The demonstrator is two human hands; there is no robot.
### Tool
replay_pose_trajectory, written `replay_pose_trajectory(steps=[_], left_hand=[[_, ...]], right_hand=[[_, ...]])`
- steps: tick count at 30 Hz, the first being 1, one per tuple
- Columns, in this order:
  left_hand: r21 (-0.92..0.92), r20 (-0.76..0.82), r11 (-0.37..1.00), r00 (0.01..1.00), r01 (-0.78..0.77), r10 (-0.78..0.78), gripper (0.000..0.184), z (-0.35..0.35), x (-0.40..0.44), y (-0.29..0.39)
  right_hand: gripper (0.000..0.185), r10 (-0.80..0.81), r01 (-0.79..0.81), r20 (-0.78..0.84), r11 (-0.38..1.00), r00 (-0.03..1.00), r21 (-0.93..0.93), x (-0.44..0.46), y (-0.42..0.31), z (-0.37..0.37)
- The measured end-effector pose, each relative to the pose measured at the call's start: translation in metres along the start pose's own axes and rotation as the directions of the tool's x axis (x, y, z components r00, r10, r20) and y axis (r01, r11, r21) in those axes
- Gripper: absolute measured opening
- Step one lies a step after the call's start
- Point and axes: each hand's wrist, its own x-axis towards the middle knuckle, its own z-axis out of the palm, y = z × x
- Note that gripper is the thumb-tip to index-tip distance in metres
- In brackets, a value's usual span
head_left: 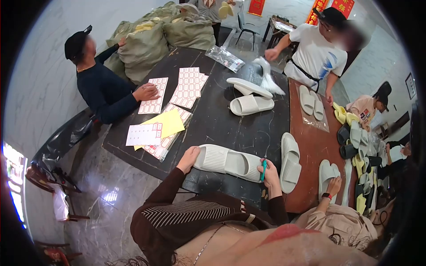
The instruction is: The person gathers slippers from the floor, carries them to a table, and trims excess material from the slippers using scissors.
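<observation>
A pair of pale grey slippers (216,158) lies heel to toe in front of me, at the near edge of the black table. My left hand (190,159) is closed around the left end of the pair. At the other end, my right hand (270,176) holds small green snips (264,170) upright between thumb and fingers, against the slipper's tip. The blades are too small to make out. Just right of that hand, another grey pair (290,163) rests across the seam of two tables.
Farther up the black table (213,119) are label sheets (185,86), a yellow sheet (173,123), two more slippers (252,105) and a bundle of white ties (267,77). Co-workers stand around; a neighbour's hand (333,186) touches a slipper on the brown table (306,142).
</observation>
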Motion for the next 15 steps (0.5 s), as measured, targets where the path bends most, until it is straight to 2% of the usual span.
replay_pose_trajectory(steps=[2,5,6,8,9,12,14,15], left_hand=[[-0.149,0.040,0.987,0.998,0.052,-0.047,0.037,0.003,-0.001,0.003],[-0.171,0.081,0.985,0.997,0.030,-0.017,0.033,0.000,0.001,0.007],[-0.182,0.049,0.983,0.999,0.029,-0.021,0.033,0.001,-0.003,0.018],[-0.073,0.169,0.995,0.984,0.073,-0.060,0.034,0.006,-0.008,0.039],[-0.137,0.211,0.988,0.977,0.068,-0.037,0.040,0.006,-0.008,0.039],[-0.143,0.275,0.983,0.958,0.117,-0.074,0.041,0.006,-0.010,0.047],[-0.135,0.264,0.977,0.956,0.164,-0.124,0.041,0.002,-0.006,0.041],[-0.210,0.253,0.969,0.965,0.127,-0.072,0.040,-0.004,-0.002,0.033]], right_hand=[[0.043,-0.026,0.024,0.041,0.999,0.999,0.029,0.000,0.005,0.009],[0.042,-0.037,0.033,0.054,0.997,0.998,0.064,-0.008,0.001,0.019],[0.042,-0.062,0.058,0.044,0.993,0.997,0.099,-0.009,-0.002,0.021],[0.041,-0.032,0.025,0.062,0.992,0.998,0.121,-0.011,-0.008,0.019],[0.040,-0.042,0.036,0.048,0.991,0.998,0.126,-0.010,-0.010,0.014],[0.037,-0.046,0.043,0.013,0.988,0.999,0.151,-0.013,-0.019,0.011],[0.037,-0.030,0.030,-0.006,0.977,1.000,0.211,-0.013,-0.020,0.005],[0.036,-0.042,0.041,0.003,0.981,0.999,0.190,-0.013,-0.020,0.004]])
